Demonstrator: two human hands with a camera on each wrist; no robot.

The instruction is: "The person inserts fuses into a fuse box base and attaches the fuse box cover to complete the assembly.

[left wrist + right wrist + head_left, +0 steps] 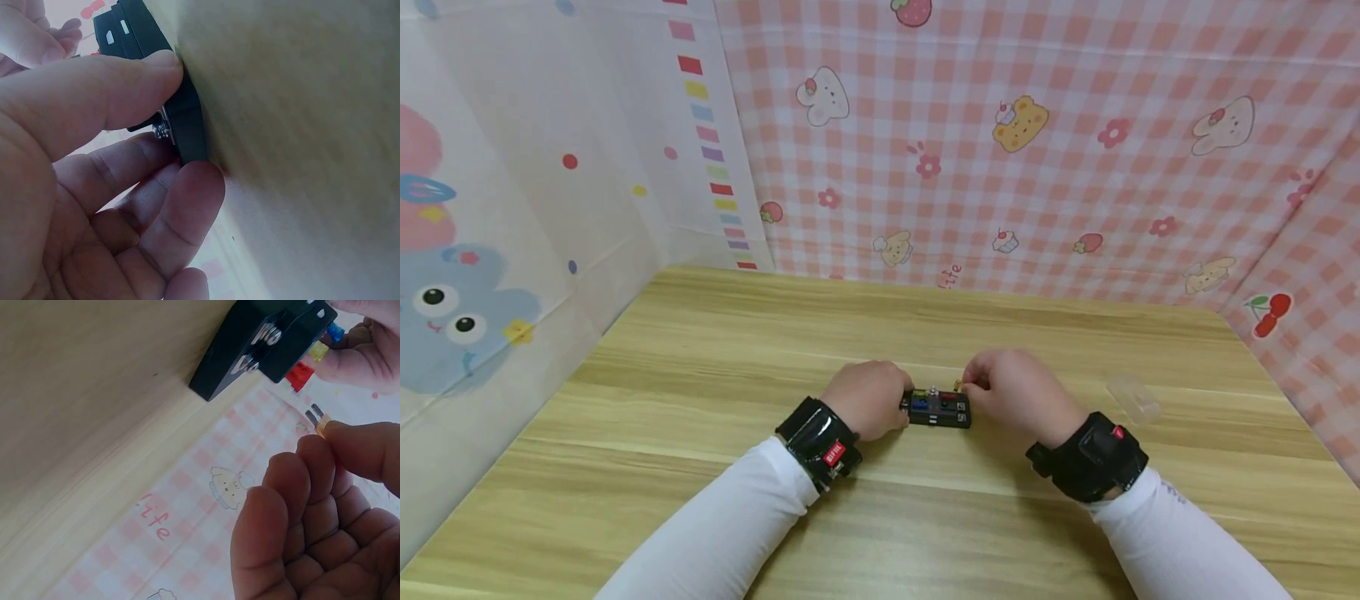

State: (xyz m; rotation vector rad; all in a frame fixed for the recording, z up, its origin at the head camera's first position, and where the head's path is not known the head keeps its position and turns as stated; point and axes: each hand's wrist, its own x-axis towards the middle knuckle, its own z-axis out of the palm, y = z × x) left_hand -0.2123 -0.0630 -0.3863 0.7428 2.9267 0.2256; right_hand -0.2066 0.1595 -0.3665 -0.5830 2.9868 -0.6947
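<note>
From the head view I see the left hand (867, 402) gripping the left end of a black fuse box (934, 420) on the wooden table (880, 525), the right hand (1021, 393) just beside its right end. Left wrist: thumb and fingers clasp the box. Right wrist: thumb and fingertip pinch an orange blade fuse (321, 427), prongs apart from the box.
</note>
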